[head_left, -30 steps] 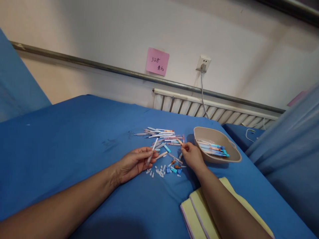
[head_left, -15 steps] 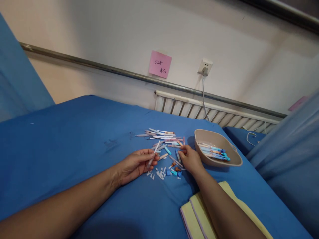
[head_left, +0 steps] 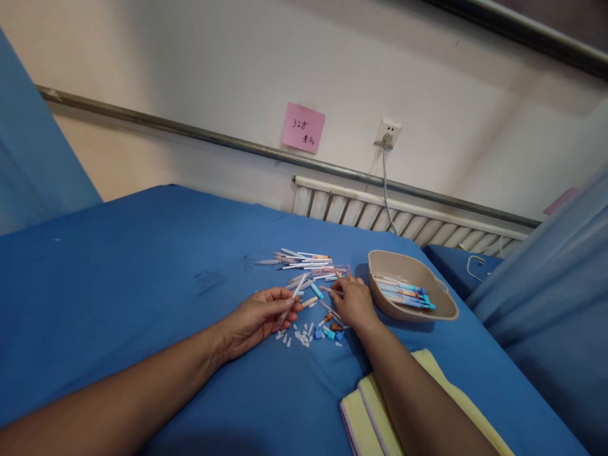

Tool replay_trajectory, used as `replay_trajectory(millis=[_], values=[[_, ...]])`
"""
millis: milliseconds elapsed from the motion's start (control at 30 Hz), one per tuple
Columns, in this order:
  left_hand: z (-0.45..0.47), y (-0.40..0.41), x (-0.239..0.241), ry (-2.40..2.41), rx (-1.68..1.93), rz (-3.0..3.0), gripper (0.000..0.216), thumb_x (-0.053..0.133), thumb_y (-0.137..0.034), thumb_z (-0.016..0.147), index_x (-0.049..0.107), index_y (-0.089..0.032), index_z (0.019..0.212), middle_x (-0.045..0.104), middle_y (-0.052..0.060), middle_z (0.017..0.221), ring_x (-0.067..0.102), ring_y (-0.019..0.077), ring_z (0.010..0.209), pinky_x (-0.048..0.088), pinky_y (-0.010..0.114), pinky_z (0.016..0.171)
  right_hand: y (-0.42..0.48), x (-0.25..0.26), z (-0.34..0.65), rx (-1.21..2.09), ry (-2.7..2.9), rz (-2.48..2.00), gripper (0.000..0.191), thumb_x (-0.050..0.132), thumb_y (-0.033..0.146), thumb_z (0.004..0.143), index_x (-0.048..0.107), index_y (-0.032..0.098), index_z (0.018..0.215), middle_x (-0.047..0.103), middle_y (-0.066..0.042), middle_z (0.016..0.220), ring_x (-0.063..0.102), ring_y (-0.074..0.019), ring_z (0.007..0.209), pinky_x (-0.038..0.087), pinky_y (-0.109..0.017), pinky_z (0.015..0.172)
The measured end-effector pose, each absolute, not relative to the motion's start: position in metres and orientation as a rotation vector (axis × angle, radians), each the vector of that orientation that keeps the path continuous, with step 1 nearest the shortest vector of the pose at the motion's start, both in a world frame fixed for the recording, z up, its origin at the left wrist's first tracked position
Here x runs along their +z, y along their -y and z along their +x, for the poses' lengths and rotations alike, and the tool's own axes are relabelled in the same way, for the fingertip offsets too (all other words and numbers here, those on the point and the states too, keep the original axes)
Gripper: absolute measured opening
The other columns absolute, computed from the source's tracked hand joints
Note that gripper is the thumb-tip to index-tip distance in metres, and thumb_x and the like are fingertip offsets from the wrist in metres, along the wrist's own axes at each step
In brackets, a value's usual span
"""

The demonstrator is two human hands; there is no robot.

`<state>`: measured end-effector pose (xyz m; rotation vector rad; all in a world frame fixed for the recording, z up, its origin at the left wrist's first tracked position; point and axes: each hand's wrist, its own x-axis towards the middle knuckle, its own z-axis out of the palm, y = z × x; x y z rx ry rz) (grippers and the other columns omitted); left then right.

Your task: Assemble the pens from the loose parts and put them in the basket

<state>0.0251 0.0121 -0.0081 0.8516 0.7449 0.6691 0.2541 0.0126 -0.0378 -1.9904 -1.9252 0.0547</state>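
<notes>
A slim white pen refill is pinched between the thumb and fingers of my left hand, its lower end grey and partly hidden by the fingers. Over the right side of the pen pile, my right hand has its fingers curled round a thin pen part, mostly covered by the hand. Beyond my hands lie loose refills and pen barrels. Nearer me are small white tips, blue clips and brown pieces. A light-blue tube lies between the hands.
A beige basket with several assembled pens stands right of my right hand. A folded yellow cloth lies under my right forearm. Behind the blue-covered surface are a radiator and a wall socket.
My right hand has shifted slightly left over the parts, and a thin piece now shows at its fingertips. My left hand keeps the refill in nearly the same place.
</notes>
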Motion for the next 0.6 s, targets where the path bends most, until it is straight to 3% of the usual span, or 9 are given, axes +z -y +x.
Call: replay_trajectory(millis=[233,433,600], values=[[0.028,-0.015,-0.010,-0.842,0.719,1.075,0.026,0.072,-0.033,0.070,0.060,-0.014,0.084,0.066,0.003,0.075,0.056,0.0090,0.057,0.041,0.019,0.052,-0.014,-0.041,0.253,0.098,1.883,-1.959,0.015,0.047,0.026,0.086,0.059,0.018,0.089,0.064,-0.010,0.093,0.056,-0.0251,0.089,0.036,-0.034,0.075],[0.025,-0.023,-0.014,-1.011,0.799,1.334,0.034,0.069,-0.042,0.069,0.062,-0.014,0.087,0.062,-0.001,0.068,0.045,0.0067,0.046,0.033,0.018,0.044,-0.012,-0.040,0.252,0.639,1.431,-1.420,0.025,0.046,0.041,0.085,0.058,0.019,0.086,0.057,0.001,0.064,0.051,-0.0138,0.055,0.038,-0.024,0.056],[0.023,-0.023,-0.017,-1.020,0.778,1.451,0.030,0.066,-0.039,0.072,0.064,-0.014,0.088,0.061,-0.001,0.067,0.045,0.0075,0.048,0.034,0.019,0.048,-0.006,-0.033,0.251,0.856,1.297,-1.213,0.028,0.056,0.045,0.078,0.062,0.018,0.077,0.051,0.005,0.055,0.043,-0.0099,0.049,0.036,-0.022,0.052]])
